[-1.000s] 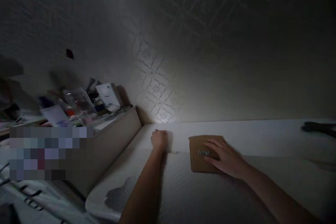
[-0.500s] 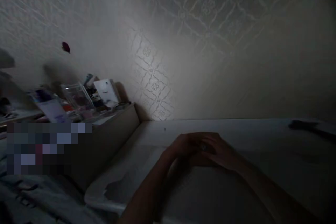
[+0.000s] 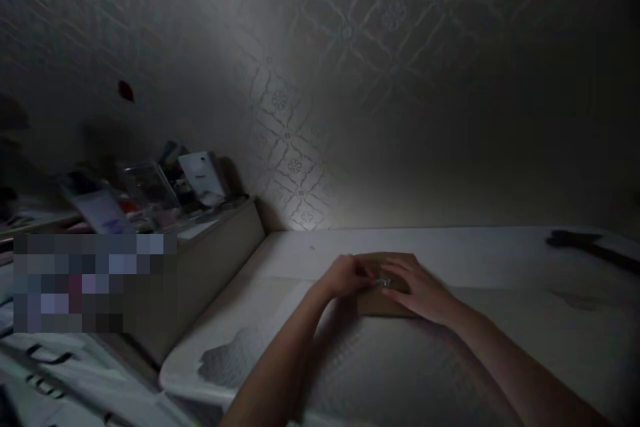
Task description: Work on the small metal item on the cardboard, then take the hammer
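A flat brown board (image 3: 385, 307) lies on the white table in front of me. On it rests a small cluster of shiny metal pieces (image 3: 383, 282), too small to make out singly. My left hand (image 3: 347, 277) is at the board's left side, its fingers bent together with the tips at the shiny pieces; what they pinch, if anything, is hidden. My right hand (image 3: 420, 290) lies over the board's right side with its fingers spread around the same pieces.
A hammer-like dark tool (image 3: 590, 247) lies at the table's far right. At left, a raised cabinet (image 3: 220, 267) holds a white box (image 3: 203, 173), a clear container (image 3: 150, 183) and other clutter. A patterned wall stands behind the table.
The table and hands look brighter, while the upper wall looks darker. My left fingers have shifted slightly at the shiny pieces; my right hand has barely moved.
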A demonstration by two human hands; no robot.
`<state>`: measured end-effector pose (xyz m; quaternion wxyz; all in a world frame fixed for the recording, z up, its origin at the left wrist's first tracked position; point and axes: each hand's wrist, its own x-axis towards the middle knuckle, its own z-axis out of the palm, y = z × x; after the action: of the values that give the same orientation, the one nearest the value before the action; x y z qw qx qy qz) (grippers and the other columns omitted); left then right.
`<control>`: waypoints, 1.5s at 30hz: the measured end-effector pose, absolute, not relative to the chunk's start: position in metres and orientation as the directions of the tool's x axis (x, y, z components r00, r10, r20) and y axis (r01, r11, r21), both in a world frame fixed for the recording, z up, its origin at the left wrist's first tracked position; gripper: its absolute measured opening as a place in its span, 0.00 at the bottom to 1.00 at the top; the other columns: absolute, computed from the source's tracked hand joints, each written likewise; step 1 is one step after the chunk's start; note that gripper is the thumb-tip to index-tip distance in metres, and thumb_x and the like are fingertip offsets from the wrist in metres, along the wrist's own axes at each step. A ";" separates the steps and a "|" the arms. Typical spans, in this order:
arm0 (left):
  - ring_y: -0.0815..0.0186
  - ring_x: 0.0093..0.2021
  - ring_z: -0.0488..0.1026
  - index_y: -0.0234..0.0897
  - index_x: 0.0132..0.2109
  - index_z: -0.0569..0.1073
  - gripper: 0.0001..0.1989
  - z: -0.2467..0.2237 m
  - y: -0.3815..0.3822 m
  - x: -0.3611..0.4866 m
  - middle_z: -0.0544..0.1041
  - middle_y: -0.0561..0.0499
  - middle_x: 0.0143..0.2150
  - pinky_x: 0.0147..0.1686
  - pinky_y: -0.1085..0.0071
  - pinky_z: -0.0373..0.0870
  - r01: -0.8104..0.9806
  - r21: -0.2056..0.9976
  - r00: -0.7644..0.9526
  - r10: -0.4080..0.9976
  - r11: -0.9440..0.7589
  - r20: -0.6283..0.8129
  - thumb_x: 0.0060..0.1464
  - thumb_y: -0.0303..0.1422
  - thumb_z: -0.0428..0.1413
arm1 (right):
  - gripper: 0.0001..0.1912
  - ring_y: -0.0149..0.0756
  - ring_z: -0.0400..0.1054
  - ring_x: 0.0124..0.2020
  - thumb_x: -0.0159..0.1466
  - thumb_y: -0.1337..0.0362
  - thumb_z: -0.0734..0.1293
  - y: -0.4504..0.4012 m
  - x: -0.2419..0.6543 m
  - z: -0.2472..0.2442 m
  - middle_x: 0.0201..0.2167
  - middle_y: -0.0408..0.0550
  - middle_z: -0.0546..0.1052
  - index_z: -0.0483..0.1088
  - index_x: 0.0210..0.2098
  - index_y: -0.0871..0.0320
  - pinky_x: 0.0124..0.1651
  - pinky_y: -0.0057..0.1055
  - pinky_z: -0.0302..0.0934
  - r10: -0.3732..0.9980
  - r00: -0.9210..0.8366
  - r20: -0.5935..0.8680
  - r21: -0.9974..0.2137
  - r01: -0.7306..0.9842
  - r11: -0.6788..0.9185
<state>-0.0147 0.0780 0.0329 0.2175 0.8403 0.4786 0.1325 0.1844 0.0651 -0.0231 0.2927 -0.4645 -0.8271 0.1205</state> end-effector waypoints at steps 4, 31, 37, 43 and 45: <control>0.71 0.27 0.67 0.30 0.33 0.78 0.10 0.032 0.077 -0.014 0.76 0.52 0.26 0.28 0.78 0.60 0.743 0.524 0.481 0.877 -0.417 0.016 0.48 0.34 0.56 | 0.27 0.45 0.55 0.58 0.57 0.48 0.61 0.066 0.185 -0.022 0.57 0.50 0.64 0.66 0.52 0.53 0.59 0.44 0.51 0.842 -0.401 0.361 -0.470 0.702 0.536; 0.61 0.44 0.72 0.39 0.43 0.75 0.13 0.028 0.105 -0.072 0.76 0.45 0.45 0.42 0.71 0.65 0.958 0.275 -0.170 0.939 0.086 0.299 0.53 0.33 0.50 | 0.26 0.45 0.56 0.58 0.57 0.49 0.61 0.063 0.184 -0.021 0.57 0.52 0.64 0.67 0.52 0.54 0.60 0.46 0.49 0.858 -0.384 0.340 -0.470 0.721 0.509; 0.67 0.31 0.72 0.36 0.41 0.77 0.15 0.036 0.082 -0.024 0.79 0.51 0.33 0.32 0.77 0.65 0.774 0.468 0.455 0.889 -0.426 0.055 0.51 0.39 0.54 | 0.26 0.44 0.56 0.58 0.57 0.49 0.62 0.064 0.184 -0.020 0.57 0.51 0.64 0.65 0.53 0.53 0.59 0.45 0.50 0.844 -0.399 0.357 -0.465 0.708 0.532; 0.68 0.31 0.71 0.33 0.37 0.78 0.12 0.033 0.069 -0.003 0.79 0.50 0.30 0.30 0.78 0.63 0.788 0.374 0.509 0.859 -0.489 0.051 0.51 0.34 0.53 | 0.26 0.44 0.57 0.57 0.58 0.49 0.62 0.063 0.183 -0.019 0.56 0.51 0.65 0.66 0.52 0.54 0.59 0.44 0.52 0.839 -0.400 0.369 -0.469 0.699 0.539; 0.68 0.31 0.71 0.32 0.37 0.78 0.12 0.033 0.071 -0.004 0.78 0.50 0.29 0.29 0.78 0.62 0.792 0.395 0.487 0.872 -0.466 0.050 0.51 0.34 0.53 | 0.27 0.44 0.56 0.58 0.57 0.49 0.62 0.063 0.183 -0.018 0.56 0.51 0.65 0.66 0.53 0.54 0.59 0.44 0.51 0.843 -0.397 0.363 -0.474 0.700 0.534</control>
<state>-0.0041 0.0715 0.0325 0.1616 0.8471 0.4910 0.1233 0.1832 0.0625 -0.0183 0.2895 -0.4668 -0.8265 0.1234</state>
